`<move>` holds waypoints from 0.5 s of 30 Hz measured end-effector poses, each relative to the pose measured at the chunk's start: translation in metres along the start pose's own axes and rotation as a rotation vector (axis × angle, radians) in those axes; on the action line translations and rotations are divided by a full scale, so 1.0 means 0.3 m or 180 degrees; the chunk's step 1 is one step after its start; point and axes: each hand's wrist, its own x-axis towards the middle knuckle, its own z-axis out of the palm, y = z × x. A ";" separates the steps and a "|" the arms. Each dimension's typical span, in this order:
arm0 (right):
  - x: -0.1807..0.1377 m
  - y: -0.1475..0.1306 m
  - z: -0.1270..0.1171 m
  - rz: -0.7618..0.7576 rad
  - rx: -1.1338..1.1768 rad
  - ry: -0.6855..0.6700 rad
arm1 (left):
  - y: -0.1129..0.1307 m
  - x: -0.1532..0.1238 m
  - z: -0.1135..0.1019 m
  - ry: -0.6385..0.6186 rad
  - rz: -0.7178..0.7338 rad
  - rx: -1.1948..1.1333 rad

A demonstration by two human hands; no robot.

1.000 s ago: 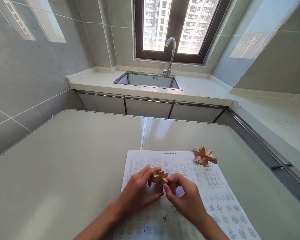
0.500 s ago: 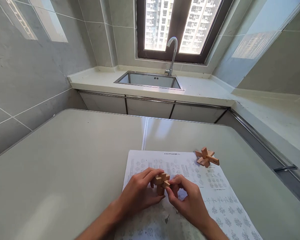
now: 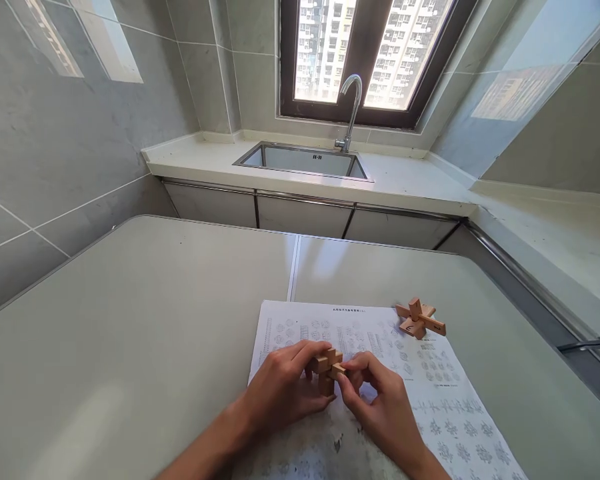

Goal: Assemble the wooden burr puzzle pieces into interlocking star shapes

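Note:
A small wooden interlocking puzzle (image 3: 327, 369) is held over a printed instruction sheet (image 3: 430, 393) on the table. My left hand (image 3: 280, 387) grips the puzzle from the left, with fingers curled over its top. My right hand (image 3: 380, 400) pinches one of its protruding bars from the right with thumb and fingertips. A second wooden cross-shaped puzzle (image 3: 420, 319) lies untouched on the sheet's far right corner, well away from both hands.
The grey table (image 3: 130, 347) has a seam down its middle. Beyond it runs a counter with a steel sink (image 3: 303, 161) and a curved faucet (image 3: 351, 110) under a window. Another counter (image 3: 555, 233) lies along the right.
Both hands stay on the puzzle with only slight finger shifts. The view has drifted a little, so everything sits slightly further right in the picture.

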 end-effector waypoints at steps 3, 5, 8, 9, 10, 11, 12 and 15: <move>-0.005 -0.001 0.006 -0.0020 -0.0010 0.0036 | 0.001 -0.001 0.002 0.0017 -0.0034 -0.0081; -0.005 0.000 0.006 -0.0024 -0.0019 0.0042 | 0.004 0.000 0.000 0.0007 -0.0071 -0.0116; -0.004 0.004 0.002 -0.0087 0.0007 0.0043 | 0.011 0.003 -0.006 -0.0011 -0.0144 -0.0184; -0.004 0.005 0.001 -0.0129 0.0034 0.0042 | 0.013 0.003 -0.007 -0.0007 -0.0166 -0.0215; -0.005 0.007 0.001 -0.0174 0.0073 0.0031 | 0.015 0.004 -0.007 -0.0011 -0.0178 -0.0243; -0.006 0.007 0.002 -0.0210 0.0121 0.0020 | 0.015 0.004 -0.006 -0.0014 -0.0173 -0.0258; -0.007 0.008 0.003 -0.0235 0.0174 0.0010 | 0.015 0.004 -0.005 -0.0012 -0.0154 -0.0258; -0.011 0.007 0.008 -0.0243 0.0290 -0.0020 | 0.013 0.002 0.003 0.0018 -0.0117 -0.0254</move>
